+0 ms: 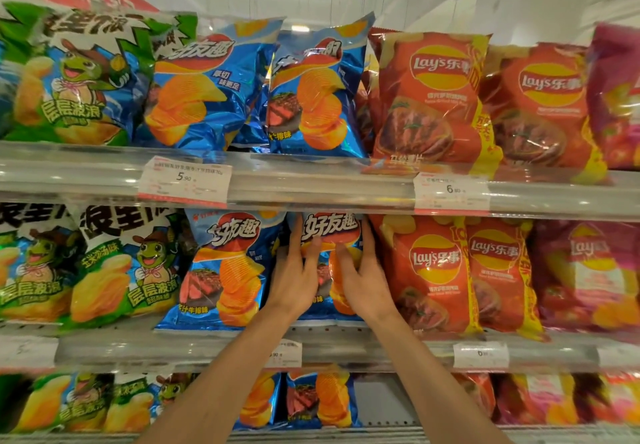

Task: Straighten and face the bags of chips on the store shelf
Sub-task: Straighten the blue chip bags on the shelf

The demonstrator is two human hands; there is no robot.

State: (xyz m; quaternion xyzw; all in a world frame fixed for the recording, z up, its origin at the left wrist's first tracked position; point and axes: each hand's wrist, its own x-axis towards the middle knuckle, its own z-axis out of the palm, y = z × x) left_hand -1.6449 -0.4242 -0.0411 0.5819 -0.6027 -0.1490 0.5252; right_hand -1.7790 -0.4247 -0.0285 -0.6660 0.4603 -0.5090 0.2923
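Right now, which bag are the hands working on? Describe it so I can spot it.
Find the middle shelf, between the green bags and the red Lay's bags. Two blue bags stand there; it is the right-hand blue bag, the only one with both hands on its sides.

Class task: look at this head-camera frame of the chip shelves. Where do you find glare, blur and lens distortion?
Head view: glare streaks the clear shelf rail and the foil of the upper blue bag; the edges smear, worst at the green bags bottom left; the wide lens bows the shelves; both hands, left hand and right hand, stay fairly sharp.
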